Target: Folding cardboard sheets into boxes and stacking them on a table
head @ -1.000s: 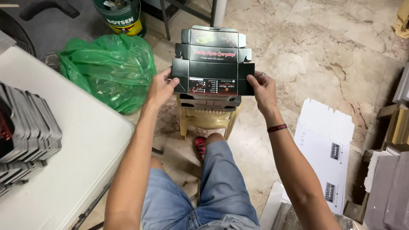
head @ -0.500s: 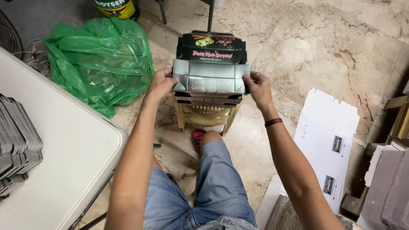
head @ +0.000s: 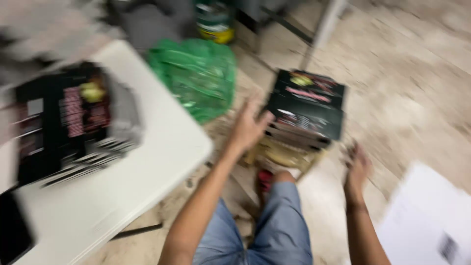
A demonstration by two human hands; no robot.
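The picture is blurred by motion. My left hand (head: 248, 126) is spread open beside a stack of flat black printed cartons (head: 308, 108) that lies on a low yellowish stool (head: 284, 158). Its fingertips are at the stack's left edge. My right hand (head: 356, 167) hangs empty to the right of the stool, away from the cartons. A second pile of black and grey flattened cartons (head: 73, 125) lies on a white table (head: 147, 181) at the left.
A green plastic bag (head: 198, 76) sits on the stone floor behind the table. A white flat carton (head: 431, 221) lies at the lower right. A bucket (head: 214, 20) and a metal leg (head: 326, 24) stand at the back. My knee in jeans (head: 274, 221) is below.
Both hands held a carton over the stack a moment ago. Now they have let go, the right hand has dropped away, and my view has swung left to the table.
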